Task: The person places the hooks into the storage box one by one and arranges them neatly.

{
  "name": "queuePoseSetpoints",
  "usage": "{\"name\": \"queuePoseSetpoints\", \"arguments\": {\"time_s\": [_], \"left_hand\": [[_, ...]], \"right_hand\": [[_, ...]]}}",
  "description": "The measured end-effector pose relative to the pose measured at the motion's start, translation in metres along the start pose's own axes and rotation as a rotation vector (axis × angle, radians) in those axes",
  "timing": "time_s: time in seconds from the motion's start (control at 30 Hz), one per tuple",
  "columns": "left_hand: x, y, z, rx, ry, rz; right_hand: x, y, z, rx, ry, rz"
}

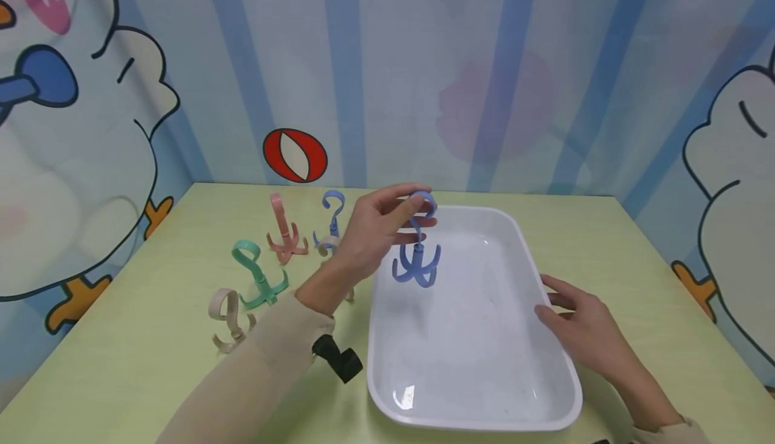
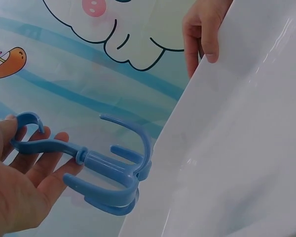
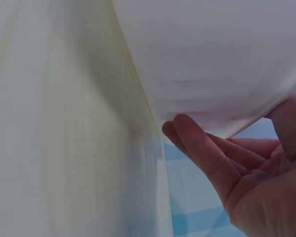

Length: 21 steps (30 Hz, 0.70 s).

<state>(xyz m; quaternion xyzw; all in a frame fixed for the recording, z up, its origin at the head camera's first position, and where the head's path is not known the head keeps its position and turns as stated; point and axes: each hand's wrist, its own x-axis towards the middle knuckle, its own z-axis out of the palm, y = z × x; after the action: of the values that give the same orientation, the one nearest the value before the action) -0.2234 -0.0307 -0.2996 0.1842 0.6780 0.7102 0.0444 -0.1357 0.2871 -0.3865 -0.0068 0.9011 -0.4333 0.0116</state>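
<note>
My left hand (image 1: 378, 232) pinches a blue multi-prong hook (image 1: 418, 268) by its curved top, thumb against fingers. The hook hangs prongs down over the left side of a white tray (image 1: 472, 343), apart from its floor. In the left wrist view the whole blue hook (image 2: 113, 168) shows, its prongs pointing away from the palm. At the tray's right side, my right hand (image 1: 590, 329) holds the rim, thumb on top. Seen from the right wrist, the fingers (image 3: 202, 148) lie against the tray's outer wall (image 3: 212, 59).
Left of the tray on the pale table (image 1: 121, 363) stand a pink hook (image 1: 284, 242), another blue hook (image 1: 332, 212), a green hook (image 1: 262, 282) and a beige hook (image 1: 229, 323). A further beige hook (image 1: 329, 245) is partly hidden behind my left wrist. A patterned wall (image 1: 412, 94) rises behind.
</note>
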Motion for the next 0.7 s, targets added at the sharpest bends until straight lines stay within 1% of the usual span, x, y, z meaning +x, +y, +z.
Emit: {"name": "queuePoseSetpoints", "arguments": {"time_s": [0.13,0.37,0.7], "left_hand": [[0.003,0.0,0.004,-0.016,0.0,-0.008],[0.007,0.001,0.011,-0.005,0.0,-0.016],[0.014,-0.005,0.017,-0.017,-0.002,-0.029]], "right_hand": [[-0.001,-0.001,0.0,-0.003,0.002,0.0],[-0.001,-0.003,0.0,0.001,0.003,0.004],[-0.001,-0.002,0.0,0.019,0.012,-0.004]]}}
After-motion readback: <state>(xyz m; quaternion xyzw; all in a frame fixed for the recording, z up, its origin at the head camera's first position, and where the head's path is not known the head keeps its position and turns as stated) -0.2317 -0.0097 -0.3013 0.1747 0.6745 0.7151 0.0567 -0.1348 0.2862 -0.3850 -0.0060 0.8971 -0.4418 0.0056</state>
